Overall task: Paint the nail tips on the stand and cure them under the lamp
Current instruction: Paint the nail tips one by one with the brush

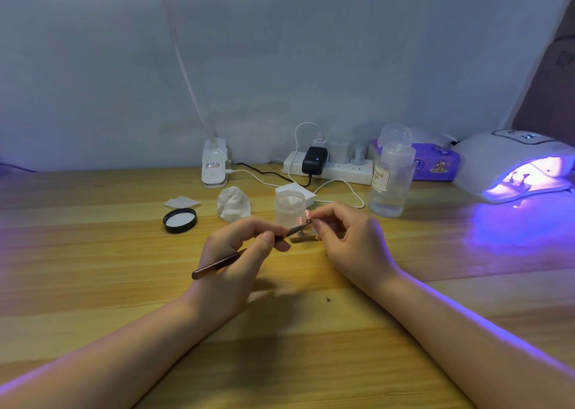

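Setting: small home-style nail-art workstation. Evidence: wooden desk [93, 253] against a plain pale wall [342, 66]; lit UV curing lamp [510, 166] at right edge, violet glow on the wood; pump bottle [390, 178] marked "NAIL" right of centre; power strip [336, 167] with chargers along the wall; clip-on desk light [214, 167], its bright panel at upper left.

single head-worn wide-angle view, looking forward and down across the wooden table [93, 284] toward the back wall [342, 66]; both forearms enter from the bottom edge, close to the lens.
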